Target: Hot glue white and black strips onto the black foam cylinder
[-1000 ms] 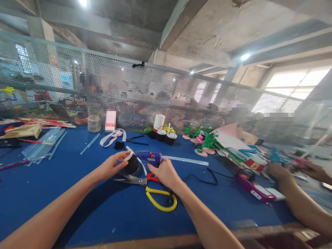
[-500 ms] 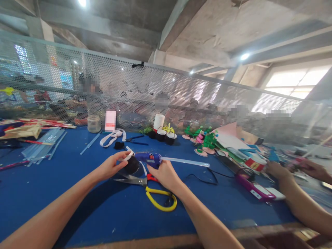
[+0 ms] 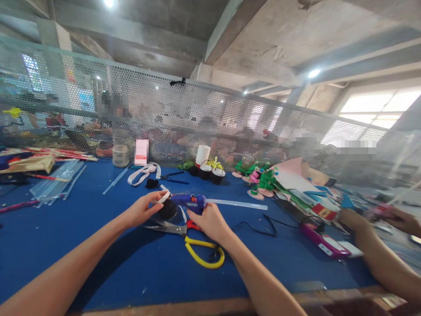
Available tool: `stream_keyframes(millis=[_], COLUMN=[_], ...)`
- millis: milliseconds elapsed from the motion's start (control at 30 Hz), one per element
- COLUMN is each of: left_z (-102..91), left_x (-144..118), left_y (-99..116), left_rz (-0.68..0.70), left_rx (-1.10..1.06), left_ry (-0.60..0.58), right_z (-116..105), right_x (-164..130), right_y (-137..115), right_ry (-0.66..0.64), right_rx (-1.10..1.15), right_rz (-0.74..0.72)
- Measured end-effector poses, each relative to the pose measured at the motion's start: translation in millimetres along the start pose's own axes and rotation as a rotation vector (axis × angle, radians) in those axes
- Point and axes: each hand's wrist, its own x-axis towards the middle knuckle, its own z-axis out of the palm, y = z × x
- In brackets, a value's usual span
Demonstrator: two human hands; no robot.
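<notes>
At my bench, my left hand [image 3: 140, 212] pinches the end of a white strip [image 3: 163, 197] against the top of a small black pot [image 3: 167, 210], thumb and fingertips closed on it so the piece sits steady and tilted toward the tool. My right hand [image 3: 210, 221] is wrapped around the grip of the blue glue gun [image 3: 189, 201], its nozzle pointing to nine o'clock and meeting the pot just where the strip is pressed, the likely reason both hands crowd so close together. A clear glue stick [image 3: 237, 203] juts from the back of the gun toward three o'clock, and the black cord [image 3: 259, 224] trails off the same way, kept out from under my wrists. The yellow-handled scissors [image 3: 194, 245] lie flat on the blue table [image 3: 98, 228] at six o'clock from the pot, blades partly under my hands, near enough to grab. At twelve o'clock two finished black pots [image 3: 211, 172] stand beside a white roll [image 3: 202, 154], with loose white ribbon [image 3: 143, 172] at eleven o'clock and a bundle of spare glue sticks [image 3: 52, 186] far off at ten. At three o'clock a co-worker's forearm [image 3: 378, 259] rests by a purple glue gun [image 3: 324, 241], apart from my own work.
</notes>
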Motion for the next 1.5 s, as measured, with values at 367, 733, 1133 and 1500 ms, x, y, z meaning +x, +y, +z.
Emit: stream_keyframes(millis=[367,733,1133,1500], left_z=[0.5,2.2,6.9,5.6], left_x=[-1,0,1,0], left_y=[0,0,-7,-6], left_rz=[0.003,0.04,0.042,0.076], left_rx=[0.067,0.04,0.037,0.027], left_ry=[-0.004,0.021,0.037,0.011], right_z=[1,-9,-7,26], right_x=[12,38,53,38], right_y=[9,39,63,14], right_ry=[0.002,0.198,0.135,-0.044], right_rx=[0.031,0.335,-0.341,-0.092], right_rz=[0.11,0.42,0.356,-0.442])
